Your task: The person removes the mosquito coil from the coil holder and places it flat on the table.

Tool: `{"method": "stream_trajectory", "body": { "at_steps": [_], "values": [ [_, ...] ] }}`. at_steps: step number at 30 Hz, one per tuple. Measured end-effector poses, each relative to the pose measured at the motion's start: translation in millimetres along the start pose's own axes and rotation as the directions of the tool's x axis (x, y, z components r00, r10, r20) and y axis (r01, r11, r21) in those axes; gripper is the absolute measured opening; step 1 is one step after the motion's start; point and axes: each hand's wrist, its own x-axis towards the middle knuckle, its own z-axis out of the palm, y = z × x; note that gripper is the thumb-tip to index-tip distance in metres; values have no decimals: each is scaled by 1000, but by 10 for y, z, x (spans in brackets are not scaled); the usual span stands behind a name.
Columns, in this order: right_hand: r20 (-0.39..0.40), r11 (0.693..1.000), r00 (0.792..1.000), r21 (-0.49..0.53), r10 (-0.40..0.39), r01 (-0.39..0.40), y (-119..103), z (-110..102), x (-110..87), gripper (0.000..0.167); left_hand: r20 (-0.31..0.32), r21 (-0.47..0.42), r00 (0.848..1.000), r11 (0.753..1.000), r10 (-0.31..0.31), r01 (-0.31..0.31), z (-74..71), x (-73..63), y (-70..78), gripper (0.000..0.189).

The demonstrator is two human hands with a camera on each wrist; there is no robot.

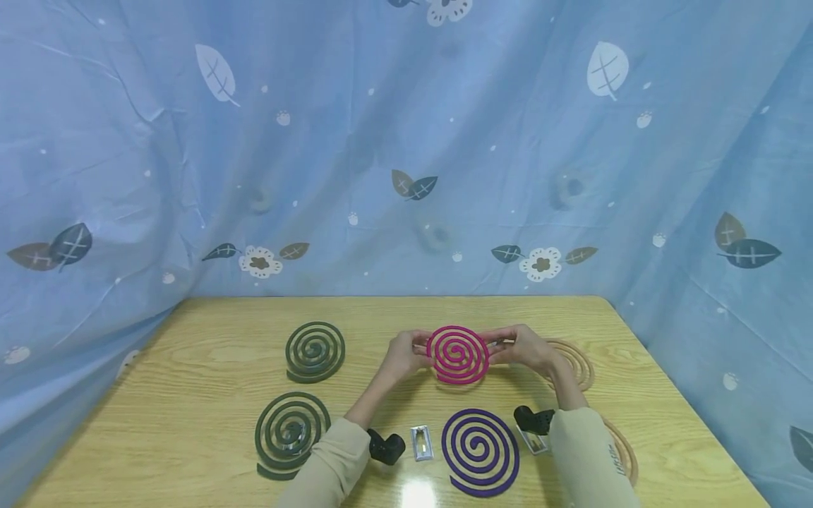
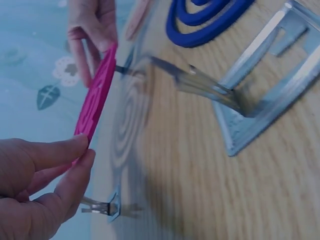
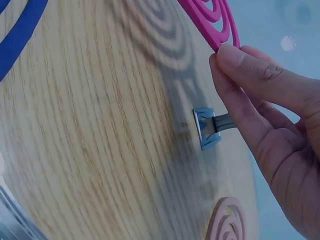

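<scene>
The pink coil (image 1: 456, 351) is held up off the bench (image 1: 209, 395) between two hands, the left hand (image 1: 404, 355) at one edge and the right hand (image 1: 528, 347) at the opposite one. Gripping a thin, springy-looking spiral from both sides probably spreads its support, so that the loose inner turns sag or twist less. Its shadow (image 3: 167, 35), falling on the wood in the right wrist view, confirms that it is raised. The rings face the head camera, tilted rather than lying flat.

The purple coil (image 1: 476, 444) lies flat on the nearer side of the bench, with a metal stand (image 1: 422, 443) just beside it; the prong rises from its frame, perhaps bent up to carry something. Green coils (image 1: 314, 349) rest to the left and tan coils (image 1: 574, 361) to the right, seemingly grouped by colour.

The left fingers (image 2: 77, 145) are pinched narrow on the pink rim; the right thumb and fingers (image 3: 230, 55) nip the far rim likewise. The coil thus sits at the fingertips, well out from both palms. The left wrist view shows it almost edge-on, so how deeply the rim sits between the fingers is hard to judge.
</scene>
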Motion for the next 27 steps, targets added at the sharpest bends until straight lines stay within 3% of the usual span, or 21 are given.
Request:
{"method": "stream_trajectory", "body": {
  "at_steps": [5,15,27],
  "values": [
    [-9,997,1000,-75,-1,0,-33,13,10,47,10,46,999,998,32,-32,22,-8,-34,47],
    [-10,994,1000,-104,20,-21,-59,36,28,50,1,77,1000,997,9,-9,38,-3,-52,46],
    [7,987,999,-156,39,-37,-78,97,9,50,57,100,998,995,-15,9,92,31,-85,48]
  ]
}}
